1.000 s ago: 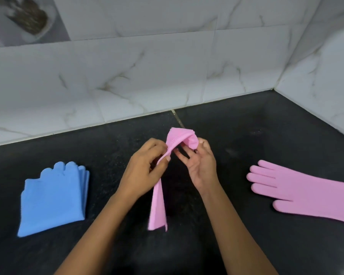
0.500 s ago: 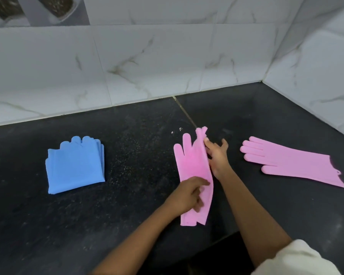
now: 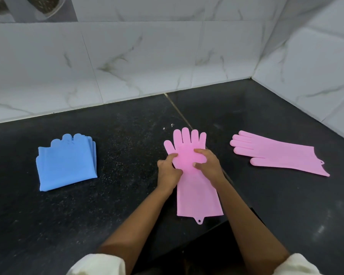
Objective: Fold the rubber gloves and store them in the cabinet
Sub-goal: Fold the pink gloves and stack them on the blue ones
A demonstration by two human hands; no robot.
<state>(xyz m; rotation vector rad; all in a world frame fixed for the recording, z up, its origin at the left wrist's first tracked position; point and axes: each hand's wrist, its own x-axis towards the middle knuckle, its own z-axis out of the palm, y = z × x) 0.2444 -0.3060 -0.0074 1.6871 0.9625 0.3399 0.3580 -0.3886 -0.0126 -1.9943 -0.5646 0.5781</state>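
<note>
A pink rubber glove [image 3: 195, 191] lies flat on the black countertop [image 3: 127, 195], fingers pointing toward the wall, cuff at the counter's front edge. My left hand [image 3: 168, 172] pinches its left side at the palm. My right hand [image 3: 209, 166] grips the palm's right side, thumb and fingers pressed on the rubber. A second pink glove [image 3: 276, 153] lies flat and unfolded to the right, fingers pointing left. A folded stack of blue gloves [image 3: 67, 163] rests on the left.
White marble-look tile walls [image 3: 147, 56] close the counter at the back and on the right, forming a corner. The counter's front edge steps back just below the centre glove's cuff. No cabinet is in view.
The centre pink glove went from held up and bunched, to half-folded lengthwise, to spread flat now. Both hands moved onto its palm area. The view shifted back and up.
</note>
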